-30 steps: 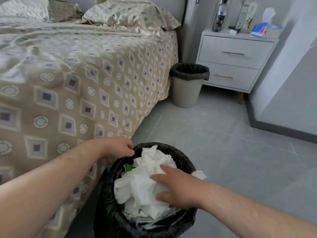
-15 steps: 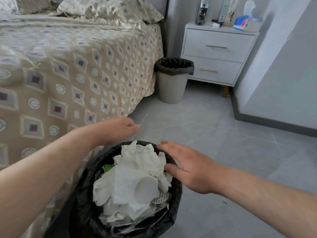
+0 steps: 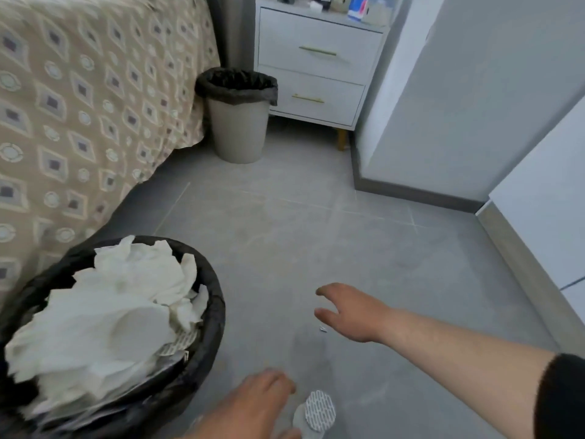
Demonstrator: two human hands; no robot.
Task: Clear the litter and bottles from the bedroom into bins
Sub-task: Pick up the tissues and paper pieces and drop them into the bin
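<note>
- Right hand (image 3: 351,312): fingers spread and slack, holding nothing, palm down over the floor (image 3: 316,232), thumb just beside a tiny white scrap (image 3: 323,328).
- Left hand (image 3: 253,403): fingers loosely bent, nothing gripped, next to a round patterned disc (image 3: 320,410) lying on the tiles; cannot tell if they touch.
- Near bin (image 3: 217,312): black liner, heaped with white tissues (image 3: 120,312), left of both hands, against the bed (image 3: 79,106).
- Far bin (image 3: 237,134): beige, black liner, between the bed and the nightstand (image 3: 316,58).

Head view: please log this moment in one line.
right hand: open, by small scrap | left hand: open, beside round patterned piece | near bin: full of tissues
</note>
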